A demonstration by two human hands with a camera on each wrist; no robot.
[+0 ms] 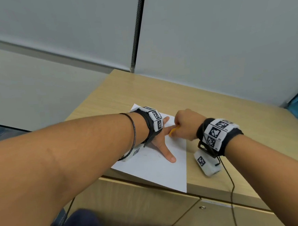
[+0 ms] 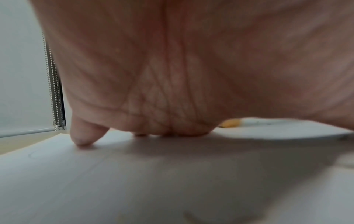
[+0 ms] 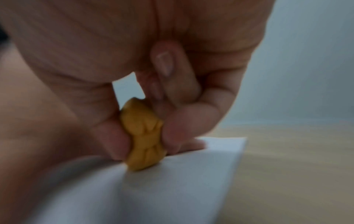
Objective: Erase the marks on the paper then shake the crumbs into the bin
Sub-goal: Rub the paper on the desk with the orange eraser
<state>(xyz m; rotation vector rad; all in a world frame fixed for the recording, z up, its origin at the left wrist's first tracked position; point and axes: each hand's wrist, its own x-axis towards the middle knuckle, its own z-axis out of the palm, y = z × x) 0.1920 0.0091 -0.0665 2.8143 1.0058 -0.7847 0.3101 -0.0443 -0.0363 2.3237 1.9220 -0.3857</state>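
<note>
paper: a white sheet (image 1: 160, 170) lies flat on a light wood desk (image 1: 215, 107), its near corner reaching just over the desk's near edge; faint pencil marks (image 1: 158, 155) show near the middle of the sheet, just left of the left thumb.
left hand: the left hand (image 1: 160, 140) lies palm down on the sheet with fingers spread and straight, thumb pointing toward the near side; in the left wrist view a fingertip (image 2: 82, 139) touches the paper. it holds nothing, only presses the sheet flat.
right hand: the right hand (image 1: 184, 124) is curled into a loose fist over the far right part of the sheet, just right of the left hand's fingers.
eraser: a small yellow-orange eraser (image 3: 143, 136) is pinched between the right thumb and fingers, its lower end touching the paper; from the head view only a sliver of yellow shows between the two hands.
wrist rigs: black bands with white marker blocks sit on both wrists; a thin black cable (image 1: 230, 183) runs down from the right one over the desk's near edge.
bin: cannot tell where it stands.
background: grey partition panels (image 1: 227, 35) rise behind the desk.
</note>
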